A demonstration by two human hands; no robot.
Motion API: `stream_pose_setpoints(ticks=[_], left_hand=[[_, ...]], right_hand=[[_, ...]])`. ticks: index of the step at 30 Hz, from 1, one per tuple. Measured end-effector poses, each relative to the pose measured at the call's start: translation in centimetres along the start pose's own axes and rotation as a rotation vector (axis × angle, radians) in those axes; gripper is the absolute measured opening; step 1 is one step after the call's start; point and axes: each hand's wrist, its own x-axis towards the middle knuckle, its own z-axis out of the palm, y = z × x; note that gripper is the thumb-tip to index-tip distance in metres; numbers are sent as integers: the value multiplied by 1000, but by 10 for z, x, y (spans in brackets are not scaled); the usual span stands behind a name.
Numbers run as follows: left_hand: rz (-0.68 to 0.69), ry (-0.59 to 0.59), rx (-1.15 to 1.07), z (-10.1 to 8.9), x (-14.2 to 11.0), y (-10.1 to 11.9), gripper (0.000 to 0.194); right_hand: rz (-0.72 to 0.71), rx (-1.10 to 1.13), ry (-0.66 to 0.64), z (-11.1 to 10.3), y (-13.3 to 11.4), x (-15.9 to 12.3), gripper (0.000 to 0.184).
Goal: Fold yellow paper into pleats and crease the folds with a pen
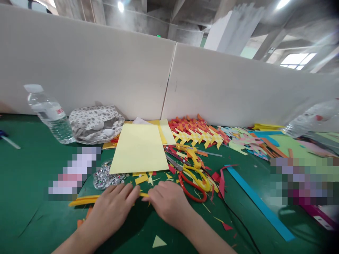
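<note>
My left hand [112, 208] and my right hand [166, 203] rest side by side on the green table, fingertips meeting on a long yellow paper strip [84, 200] that runs left from them. Both hands' fingers are pressed together on the strip, pinching it against the table. Just behind the hands lies a pale yellow paper sheet [140, 148]. Red-handled scissors [192, 188] and yellow-handled scissors [196, 165] lie right of my right hand.
A water bottle [50, 114] and a patterned cloth pouch [95, 123] stand at back left, against a white partition [106, 70]. A dish of googly eyes [106, 176], woven paper fish [198, 132], a blue strip [259, 203], a second bottle [312, 120] and scraps surround the hands.
</note>
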Motion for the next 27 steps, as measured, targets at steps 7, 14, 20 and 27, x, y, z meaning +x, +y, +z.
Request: stream_pose_setpoints(ticks=[7, 14, 20, 27], left_hand=[[72, 4, -32, 3, -11, 0, 36], [117, 8, -57, -2, -4, 3, 26], [22, 99, 38, -1, -5, -27, 37], [34, 70, 13, 3, -5, -8, 38]], right_hand=[[-13, 46, -8, 2, -11, 1, 35], [-107, 6, -101, 0, 3, 2, 32], [120, 1, 65, -14, 50, -7, 28], [105, -216, -111, -14, 14, 9, 17]])
